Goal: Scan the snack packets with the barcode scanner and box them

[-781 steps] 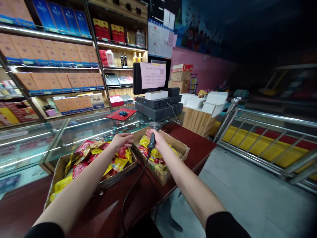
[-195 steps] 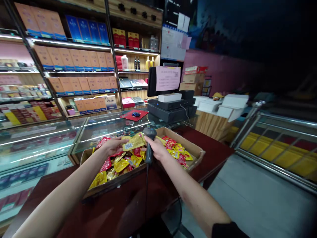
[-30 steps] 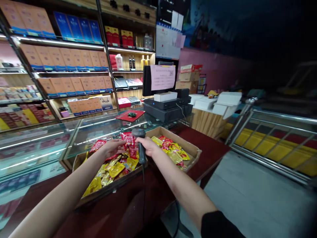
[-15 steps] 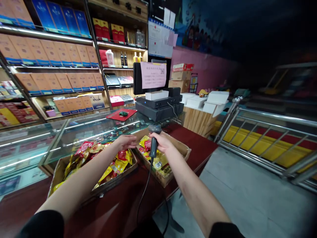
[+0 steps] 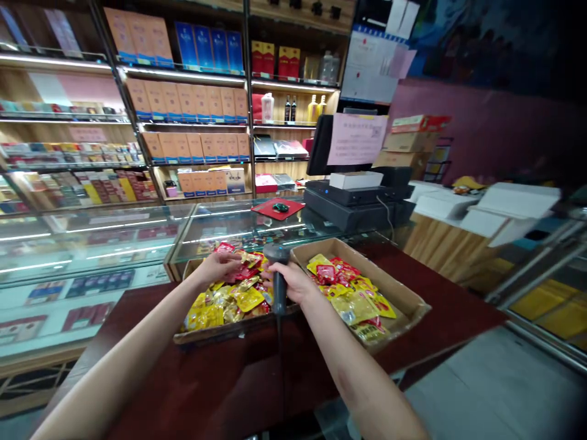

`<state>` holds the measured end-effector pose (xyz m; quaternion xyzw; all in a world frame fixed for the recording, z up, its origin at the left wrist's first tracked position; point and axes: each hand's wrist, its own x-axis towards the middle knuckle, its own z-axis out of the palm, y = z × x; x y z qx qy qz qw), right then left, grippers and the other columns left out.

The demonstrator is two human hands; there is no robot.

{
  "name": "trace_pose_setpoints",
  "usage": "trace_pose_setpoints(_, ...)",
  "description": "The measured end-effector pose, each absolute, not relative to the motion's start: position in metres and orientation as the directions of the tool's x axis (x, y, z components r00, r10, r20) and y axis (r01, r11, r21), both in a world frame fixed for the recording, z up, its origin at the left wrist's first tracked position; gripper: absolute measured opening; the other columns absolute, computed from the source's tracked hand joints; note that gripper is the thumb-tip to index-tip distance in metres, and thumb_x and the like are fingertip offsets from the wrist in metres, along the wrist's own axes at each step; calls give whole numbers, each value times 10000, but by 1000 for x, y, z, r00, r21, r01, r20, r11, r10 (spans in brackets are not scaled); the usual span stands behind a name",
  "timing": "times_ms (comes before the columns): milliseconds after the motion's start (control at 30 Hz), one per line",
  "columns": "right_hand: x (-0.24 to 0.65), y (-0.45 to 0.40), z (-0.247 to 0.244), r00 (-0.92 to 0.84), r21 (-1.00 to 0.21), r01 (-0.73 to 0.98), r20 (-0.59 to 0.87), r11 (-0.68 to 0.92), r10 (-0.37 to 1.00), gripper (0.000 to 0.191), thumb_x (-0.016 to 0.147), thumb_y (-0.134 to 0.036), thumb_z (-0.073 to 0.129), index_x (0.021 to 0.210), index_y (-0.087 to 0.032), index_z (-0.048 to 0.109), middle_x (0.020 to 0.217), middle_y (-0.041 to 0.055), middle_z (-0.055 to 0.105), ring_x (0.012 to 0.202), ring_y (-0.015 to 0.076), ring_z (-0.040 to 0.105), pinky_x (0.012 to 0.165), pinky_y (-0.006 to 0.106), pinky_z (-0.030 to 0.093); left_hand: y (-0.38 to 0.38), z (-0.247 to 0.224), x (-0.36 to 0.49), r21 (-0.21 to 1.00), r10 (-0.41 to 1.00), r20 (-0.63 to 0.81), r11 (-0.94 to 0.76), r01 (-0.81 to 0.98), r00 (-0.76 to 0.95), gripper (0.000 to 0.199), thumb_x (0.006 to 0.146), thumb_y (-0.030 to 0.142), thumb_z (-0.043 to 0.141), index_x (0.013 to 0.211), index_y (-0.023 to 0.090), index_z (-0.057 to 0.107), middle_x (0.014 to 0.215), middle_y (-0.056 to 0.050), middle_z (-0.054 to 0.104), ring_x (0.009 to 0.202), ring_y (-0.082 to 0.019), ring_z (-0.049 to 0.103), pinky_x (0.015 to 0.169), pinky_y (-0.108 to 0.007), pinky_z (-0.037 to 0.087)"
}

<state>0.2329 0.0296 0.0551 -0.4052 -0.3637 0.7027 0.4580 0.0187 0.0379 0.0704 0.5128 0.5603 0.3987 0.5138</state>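
Note:
My right hand (image 5: 296, 281) is wrapped round the handle of a dark handheld scanner (image 5: 279, 290), its cable hanging down over the counter's front. My left hand (image 5: 217, 267) is above the left cardboard box (image 5: 208, 335), fingers stretched forward and apart, with nothing seen in it. That box is full of small yellow and red packets (image 5: 250, 298). To the right, a second cardboard box (image 5: 406, 293) holds similar packets (image 5: 353, 299) heaped toward its left side.
Both boxes stand on a dark red counter (image 5: 183, 379). Behind are a glass display case (image 5: 220, 221), a red mat (image 5: 293, 214) with a mouse, and a monitor (image 5: 321, 143) on a black unit. Metal railing (image 5: 532, 269) stands right; stocked shelves line the back.
The view has turned left, so the scene has shifted right. My right hand and the scanner have gone from over the right box to the left box's right side. My left hand stays over the left box.

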Motion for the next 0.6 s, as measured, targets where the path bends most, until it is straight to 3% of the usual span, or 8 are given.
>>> trace_pose_setpoints(100, 211, 24, 48, -245, -904, -308, -224, -295, 943, 109, 652, -152, 638, 760, -152, 633, 651, 2, 605, 662, 126, 613, 625, 254, 546, 21, 57, 5, 939, 998, -60, 50, 341, 19, 303, 656, 329, 759, 917, 184, 713, 771, -43, 700, 730, -188, 652, 569, -228, 486)
trace_pose_setpoints(267, 200, 14, 43, -207, -901, -326, -228, -287, 951, 195, 599, -178, 677, 788, -165, 630, 713, 0, 610, 665, 125, 589, 624, 285, 553, 5, 29, 4, 727, 986, 136, -30, 686, -101, 217, 693, 387, 711, 820, 212, 684, 729, -70, 671, 743, -238, 630, 683, -288, 429)
trace_pose_setpoints(433, 202, 12, 34, -158, -895, -304, -292, -328, 943, 190, 600, -182, 672, 780, -158, 616, 717, 5, 594, 644, 124, 572, 577, 294, 556, -4, 1, 24, 650, 974, 137, 49, 758, -181, 459, 612, 520, 745, 924, 209, 618, 773, -118, 660, 873, -332, 623, 752, -330, 391)
trace_pose_setpoints(600, 200, 10, 26, -173, -904, -266, -297, -335, 939, 176, 611, -168, 669, 769, -163, 591, 659, -9, 573, 636, 131, 585, 568, 297, 565, -9, -10, 30, 617, 969, 214, -37, 786, -123, 554, 647, 472, 731, 1106, 210, 564, 823, -79, 651, 880, -275, 621, 747, -300, 392)
